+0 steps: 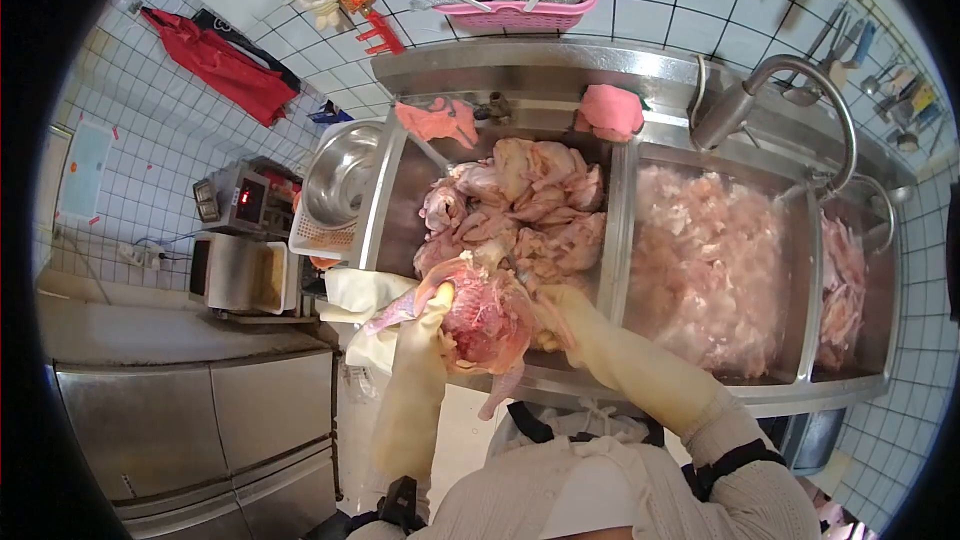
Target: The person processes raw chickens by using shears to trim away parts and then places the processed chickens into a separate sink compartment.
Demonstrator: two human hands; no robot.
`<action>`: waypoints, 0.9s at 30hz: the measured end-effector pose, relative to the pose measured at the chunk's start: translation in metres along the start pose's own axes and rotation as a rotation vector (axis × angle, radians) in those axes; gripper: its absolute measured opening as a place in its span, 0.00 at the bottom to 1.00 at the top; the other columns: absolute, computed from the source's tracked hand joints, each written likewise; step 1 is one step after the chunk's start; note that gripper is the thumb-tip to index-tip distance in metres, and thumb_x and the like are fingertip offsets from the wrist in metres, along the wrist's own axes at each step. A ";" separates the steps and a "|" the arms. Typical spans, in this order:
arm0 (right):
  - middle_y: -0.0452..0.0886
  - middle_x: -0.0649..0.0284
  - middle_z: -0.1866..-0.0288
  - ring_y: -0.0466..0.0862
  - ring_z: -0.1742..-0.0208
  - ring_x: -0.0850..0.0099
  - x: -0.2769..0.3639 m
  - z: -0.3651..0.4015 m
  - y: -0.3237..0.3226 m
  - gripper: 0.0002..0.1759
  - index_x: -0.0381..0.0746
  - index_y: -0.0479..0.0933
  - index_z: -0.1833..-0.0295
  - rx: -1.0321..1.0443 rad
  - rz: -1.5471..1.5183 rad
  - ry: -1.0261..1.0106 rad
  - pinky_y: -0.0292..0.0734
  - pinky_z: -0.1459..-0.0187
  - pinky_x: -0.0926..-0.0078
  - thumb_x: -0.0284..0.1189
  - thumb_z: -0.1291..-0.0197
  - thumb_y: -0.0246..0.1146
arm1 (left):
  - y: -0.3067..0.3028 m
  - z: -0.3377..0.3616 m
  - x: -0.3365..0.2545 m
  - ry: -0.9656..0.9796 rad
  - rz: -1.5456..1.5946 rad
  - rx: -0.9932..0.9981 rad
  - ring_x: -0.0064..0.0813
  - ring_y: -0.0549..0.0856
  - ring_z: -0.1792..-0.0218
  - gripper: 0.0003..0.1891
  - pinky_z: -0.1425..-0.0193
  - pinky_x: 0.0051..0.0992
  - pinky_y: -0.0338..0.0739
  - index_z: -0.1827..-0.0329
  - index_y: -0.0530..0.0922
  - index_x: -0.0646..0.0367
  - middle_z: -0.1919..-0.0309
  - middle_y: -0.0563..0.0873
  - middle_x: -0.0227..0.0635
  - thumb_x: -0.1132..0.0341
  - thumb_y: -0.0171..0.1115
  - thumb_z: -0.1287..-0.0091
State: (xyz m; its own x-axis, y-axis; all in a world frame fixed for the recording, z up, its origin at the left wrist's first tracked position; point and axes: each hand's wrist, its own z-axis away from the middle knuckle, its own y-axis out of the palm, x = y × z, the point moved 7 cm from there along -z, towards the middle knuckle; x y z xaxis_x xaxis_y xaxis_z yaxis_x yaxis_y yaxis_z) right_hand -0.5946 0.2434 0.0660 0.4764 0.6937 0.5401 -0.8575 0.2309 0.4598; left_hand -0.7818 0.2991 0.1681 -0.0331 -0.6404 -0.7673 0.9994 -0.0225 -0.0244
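Observation:
A raw chicken carcass (pixel 487 318), opened to show red flesh, is held above the front edge of the left sink basin. One leg points left and another hangs downward. My left hand (pixel 432 315), in a long cream rubber glove, grips the carcass on its left side near the leg. At the right side, my right hand (pixel 562 318), gloved the same way, is closed on the carcass's edge; its fingertips are partly hidden. Just beyond my hands, several plucked chickens (pixel 530 180) are heaped in the left basin.
Pale meat pieces (pixel 710 270) fill the middle basin under a curved faucet (pixel 800 65). More poultry (pixel 842 280) lies in the narrow right basin. Pink cloths (pixel 611 112) rest on the back ledge. A steel bowl (pixel 345 175) stands left; a pink basket (pixel 520 10) hangs above.

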 end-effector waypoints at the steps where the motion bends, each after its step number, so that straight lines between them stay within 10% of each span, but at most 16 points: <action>1: 0.82 0.67 0.66 0.78 0.74 0.74 0.010 -0.001 -0.004 0.18 0.42 0.79 0.39 -0.003 -0.001 0.001 0.69 0.77 0.78 0.37 0.31 0.62 | 0.006 0.004 -0.006 0.073 0.108 0.078 0.13 0.81 0.60 0.31 0.67 0.15 0.73 0.32 0.74 0.58 0.50 0.83 0.26 0.52 0.68 0.34; 4: 0.80 0.65 0.63 0.79 0.66 0.72 0.038 0.006 -0.036 0.24 0.41 0.77 0.37 -0.299 -0.173 0.019 0.74 0.69 0.74 0.42 0.33 0.65 | 0.007 0.005 -0.015 0.232 0.141 0.198 0.21 0.85 0.53 0.26 0.58 0.20 0.81 0.37 0.77 0.60 0.50 0.84 0.32 0.53 0.67 0.33; 8: 0.80 0.60 0.57 0.80 0.59 0.68 0.042 0.022 -0.025 0.40 0.39 0.73 0.33 0.035 0.421 -0.113 0.77 0.54 0.70 0.52 0.44 0.73 | 0.004 0.011 -0.014 0.096 0.049 0.182 0.21 0.85 0.52 0.25 0.55 0.22 0.81 0.35 0.77 0.57 0.49 0.83 0.31 0.55 0.65 0.32; 10: 0.82 0.58 0.54 0.83 0.53 0.66 0.073 0.047 -0.008 0.42 0.36 0.71 0.32 -0.063 1.220 -0.586 0.78 0.50 0.69 0.51 0.44 0.74 | -0.002 0.010 -0.010 0.010 0.005 0.135 0.20 0.83 0.49 0.24 0.54 0.23 0.81 0.33 0.75 0.56 0.47 0.82 0.27 0.58 0.61 0.30; 14: 0.83 0.54 0.48 0.81 0.44 0.51 0.084 0.061 0.009 0.32 0.44 0.75 0.38 0.172 1.266 -0.368 0.75 0.43 0.59 0.49 0.44 0.71 | 0.014 0.004 -0.017 0.114 0.099 0.252 0.23 0.83 0.48 0.23 0.50 0.25 0.82 0.33 0.74 0.57 0.47 0.82 0.30 0.61 0.62 0.29; 17: 0.82 0.52 0.53 0.82 0.48 0.51 0.086 0.062 0.006 0.31 0.45 0.73 0.37 0.195 1.311 -0.723 0.76 0.45 0.58 0.46 0.44 0.70 | 0.020 0.012 -0.018 0.041 0.157 0.301 0.25 0.84 0.46 0.21 0.48 0.26 0.83 0.35 0.75 0.58 0.45 0.82 0.33 0.61 0.63 0.29; 20: 0.81 0.53 0.63 0.82 0.61 0.52 0.094 0.072 0.003 0.31 0.46 0.73 0.34 0.143 1.452 -0.809 0.76 0.59 0.60 0.37 0.44 0.72 | 0.018 0.011 -0.013 -0.033 0.201 0.291 0.26 0.84 0.46 0.19 0.46 0.28 0.84 0.38 0.76 0.57 0.45 0.82 0.35 0.61 0.64 0.29; 27: 0.80 0.51 0.60 0.82 0.58 0.50 0.095 0.076 -0.002 0.29 0.46 0.73 0.35 0.051 1.536 -0.876 0.76 0.58 0.58 0.36 0.42 0.71 | 0.032 0.006 -0.008 0.111 0.259 0.550 0.27 0.84 0.48 0.22 0.45 0.28 0.84 0.40 0.76 0.58 0.46 0.82 0.35 0.57 0.67 0.31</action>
State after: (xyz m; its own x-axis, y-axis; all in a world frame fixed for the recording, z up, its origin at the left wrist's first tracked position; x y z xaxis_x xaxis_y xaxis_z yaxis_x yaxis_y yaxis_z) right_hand -0.5325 0.2567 0.1698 -0.7086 -0.2947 0.6411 -0.5912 -0.2481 -0.7674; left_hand -0.7495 0.2991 0.1773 0.2405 -0.5954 -0.7666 0.8268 -0.2881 0.4831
